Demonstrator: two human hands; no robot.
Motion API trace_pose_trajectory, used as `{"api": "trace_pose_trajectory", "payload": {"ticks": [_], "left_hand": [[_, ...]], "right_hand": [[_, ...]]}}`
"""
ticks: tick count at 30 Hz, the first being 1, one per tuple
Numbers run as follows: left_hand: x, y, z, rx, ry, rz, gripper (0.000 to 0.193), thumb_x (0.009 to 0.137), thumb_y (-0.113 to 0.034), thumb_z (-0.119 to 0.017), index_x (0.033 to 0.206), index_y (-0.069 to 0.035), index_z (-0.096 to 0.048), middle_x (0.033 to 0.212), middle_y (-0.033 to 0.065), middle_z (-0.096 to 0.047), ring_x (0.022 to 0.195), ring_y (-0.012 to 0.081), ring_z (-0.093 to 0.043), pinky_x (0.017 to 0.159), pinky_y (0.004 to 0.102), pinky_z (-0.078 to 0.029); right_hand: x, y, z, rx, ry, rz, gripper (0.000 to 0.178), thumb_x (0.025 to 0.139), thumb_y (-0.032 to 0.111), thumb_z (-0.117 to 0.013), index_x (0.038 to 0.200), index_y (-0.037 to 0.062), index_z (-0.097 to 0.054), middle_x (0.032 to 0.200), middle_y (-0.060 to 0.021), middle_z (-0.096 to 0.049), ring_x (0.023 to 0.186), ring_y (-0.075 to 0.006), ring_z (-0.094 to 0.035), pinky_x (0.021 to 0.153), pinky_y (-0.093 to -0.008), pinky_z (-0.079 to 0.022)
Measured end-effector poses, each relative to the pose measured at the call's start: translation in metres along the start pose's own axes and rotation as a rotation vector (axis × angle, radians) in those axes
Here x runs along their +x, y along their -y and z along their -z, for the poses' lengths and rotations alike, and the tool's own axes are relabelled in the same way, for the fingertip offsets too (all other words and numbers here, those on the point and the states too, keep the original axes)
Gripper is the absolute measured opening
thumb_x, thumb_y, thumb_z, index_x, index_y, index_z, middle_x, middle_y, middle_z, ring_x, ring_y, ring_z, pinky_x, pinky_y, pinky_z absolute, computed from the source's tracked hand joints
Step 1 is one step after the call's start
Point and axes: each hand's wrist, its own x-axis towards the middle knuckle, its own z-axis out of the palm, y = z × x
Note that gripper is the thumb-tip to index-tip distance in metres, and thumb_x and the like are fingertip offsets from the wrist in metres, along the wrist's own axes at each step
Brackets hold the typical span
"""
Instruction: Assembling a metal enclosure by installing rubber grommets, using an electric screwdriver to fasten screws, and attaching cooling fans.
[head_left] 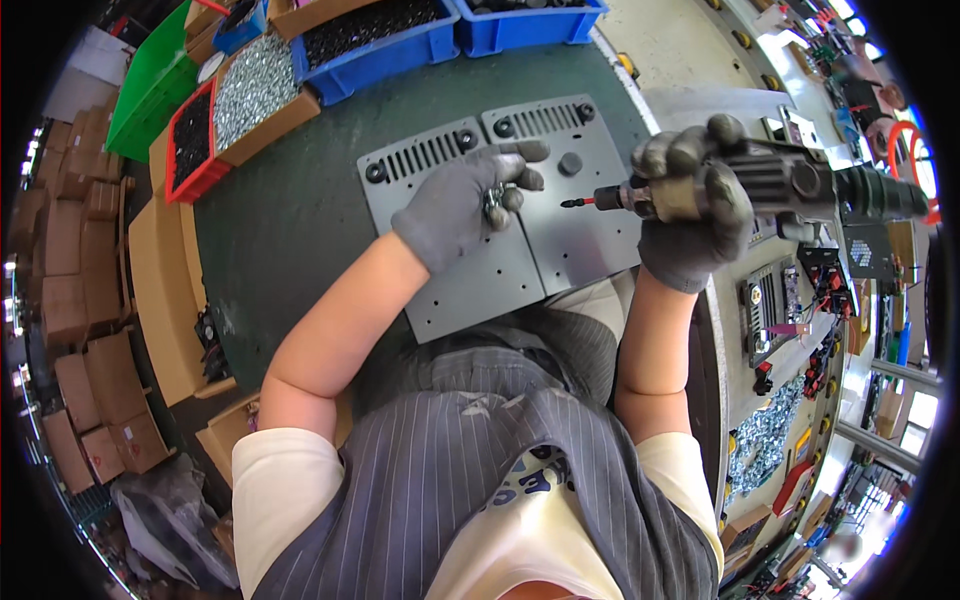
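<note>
Two grey metal panels [470, 290] with vent slots lie side by side on the green table before me. Black round feet sit at their far corners, and another black foot [570, 163] rests farther in on the right-hand panel. My left hand [470, 200], in a grey glove, is over the left panel with its fingers curled around several small silver screws [495, 203]. My right hand [697, 200], gloved too, grips a black electric screwdriver [785, 182]. Its bit [575, 203] points left above the right panel, apart from the feet.
Along the table's far edge stand blue bins [380, 55] of black parts, a cardboard box of silver screws [258, 90] and a red bin [190, 145]. A green crate [150, 90] is behind them. To the right runs a conveyor line [735, 330] with assemblies; stacked cartons [75, 250] stand left.
</note>
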Motion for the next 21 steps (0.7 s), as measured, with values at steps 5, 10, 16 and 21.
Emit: {"api": "trace_pose_trajectory", "payload": {"ticks": [5,10,16,21], "left_hand": [[-0.033,0.029,0.006,0.182,-0.126,-0.071,0.026,0.091,-0.02,-0.052,0.109,-0.003,-0.063,0.069,-0.0053,-0.046,0.056,0.0007,-0.039,0.044,0.0151,-0.031],[-0.051,0.035,0.001,0.093,-0.027,-0.015,0.032,0.092,-0.018,-0.047,0.115,0.003,-0.054,0.07,-0.0023,-0.043,0.057,0.0027,-0.038,0.045,0.0144,-0.031],[-0.057,0.04,-0.003,-0.252,0.052,0.096,0.029,0.094,-0.012,-0.04,0.114,0.006,-0.053,0.084,0.0057,-0.053,0.059,0.0037,-0.044,0.039,0.0128,-0.032],[-0.055,0.047,-0.004,-0.448,0.164,0.146,0.029,0.094,-0.011,-0.037,0.115,0.005,-0.049,0.08,0.0046,-0.05,0.057,0.0038,-0.041,0.039,0.0117,-0.031]], "right_hand": [[-0.018,0.001,-0.011,0.075,0.019,0.011,0.046,0.076,0.023,-0.053,0.117,0.0035,-0.045,0.084,-0.0076,-0.054,0.074,-0.0209,-0.049,0.07,-0.0352,-0.037],[-0.024,-0.002,-0.028,0.057,0.113,0.01,0.042,0.076,0.023,-0.053,0.113,0.0057,-0.045,0.08,-0.0055,-0.05,0.07,-0.019,-0.047,0.066,-0.034,-0.036],[-0.03,0.001,-0.033,0.109,0.124,0.03,0.045,0.078,0.019,-0.055,0.12,0.0091,-0.041,0.076,-0.005,-0.05,0.069,-0.0202,-0.053,0.065,-0.0358,-0.044],[-0.031,0.005,-0.033,0.04,0.184,0.068,0.045,0.076,0.017,-0.056,0.118,0.0077,-0.043,0.072,-0.0048,-0.05,0.056,-0.0182,-0.051,0.053,-0.0318,-0.046]]}}
